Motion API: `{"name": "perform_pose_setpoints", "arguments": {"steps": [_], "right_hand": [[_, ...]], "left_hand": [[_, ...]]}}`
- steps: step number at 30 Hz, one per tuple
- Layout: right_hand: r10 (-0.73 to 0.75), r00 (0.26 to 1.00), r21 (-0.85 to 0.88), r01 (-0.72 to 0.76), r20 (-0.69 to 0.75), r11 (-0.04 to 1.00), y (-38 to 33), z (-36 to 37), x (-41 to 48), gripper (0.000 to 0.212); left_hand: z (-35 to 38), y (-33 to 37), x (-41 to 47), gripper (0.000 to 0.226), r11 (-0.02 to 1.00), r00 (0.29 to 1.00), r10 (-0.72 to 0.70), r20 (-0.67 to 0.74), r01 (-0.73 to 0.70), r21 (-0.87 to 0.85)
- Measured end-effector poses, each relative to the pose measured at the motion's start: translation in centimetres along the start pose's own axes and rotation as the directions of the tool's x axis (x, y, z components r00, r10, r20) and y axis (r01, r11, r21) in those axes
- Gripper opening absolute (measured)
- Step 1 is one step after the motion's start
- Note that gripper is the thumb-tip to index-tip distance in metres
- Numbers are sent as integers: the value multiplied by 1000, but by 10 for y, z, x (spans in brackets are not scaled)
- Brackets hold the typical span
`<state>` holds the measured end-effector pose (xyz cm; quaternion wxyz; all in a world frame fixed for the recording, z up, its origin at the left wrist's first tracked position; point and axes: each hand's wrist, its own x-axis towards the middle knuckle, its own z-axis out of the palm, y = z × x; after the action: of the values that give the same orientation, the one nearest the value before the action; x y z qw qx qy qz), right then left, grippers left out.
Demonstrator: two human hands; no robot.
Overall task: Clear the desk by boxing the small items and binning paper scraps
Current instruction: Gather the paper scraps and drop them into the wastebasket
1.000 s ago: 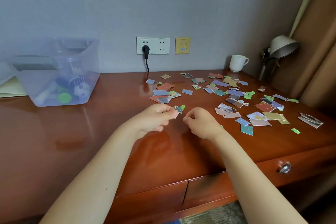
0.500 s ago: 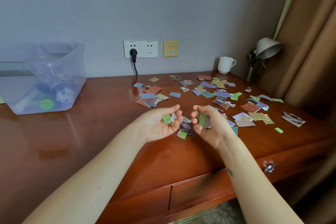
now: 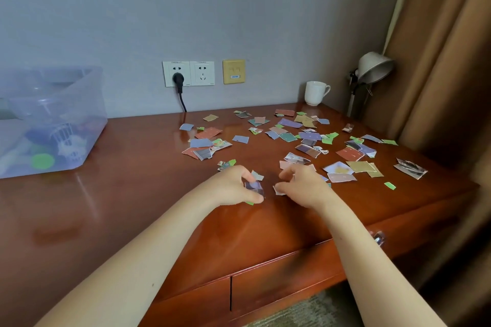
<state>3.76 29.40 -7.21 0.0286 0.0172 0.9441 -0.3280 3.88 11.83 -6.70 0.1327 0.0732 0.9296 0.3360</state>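
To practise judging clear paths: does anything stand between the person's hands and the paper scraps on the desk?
Nothing visible does. The left hand pinches a purple scrap, the right hand touches a pale scrap, and the other scraps lie unblocked on the desk just beyond.

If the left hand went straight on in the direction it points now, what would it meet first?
Probably the small pale scrap lying just beyond the left hand, which grips a purple scrap. Depth is unclear, so the hand might pass above it.

No legible txt; blue label (image 3: 234, 76) on yellow wall plate (image 3: 233, 71) too small.
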Motion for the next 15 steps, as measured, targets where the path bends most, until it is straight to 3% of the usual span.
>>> {"name": "perform_pose_setpoints", "arguments": {"steps": [3, 7, 10, 15], "right_hand": [[12, 999, -107, -6, 52, 994, 2, 2, 2, 36], [10, 999, -112, -5, 49, 994, 2, 1, 5, 27], [35, 996, -87, -28, 84, 996, 0, -1, 9, 14], [50, 994, -76, -42, 102, 996, -1, -2, 11, 12]], "left_hand": [[0, 0, 6, 59, 997, 1000, -13, 20, 11, 78], [-2, 0, 12, 72, 990, 998, -42, 39, 36, 134], [-7, 4, 16, 73, 981, 994, -82, 69, 68, 183], [-11, 7, 24, 68, 972, 988, -108, 113, 81, 220]]}}
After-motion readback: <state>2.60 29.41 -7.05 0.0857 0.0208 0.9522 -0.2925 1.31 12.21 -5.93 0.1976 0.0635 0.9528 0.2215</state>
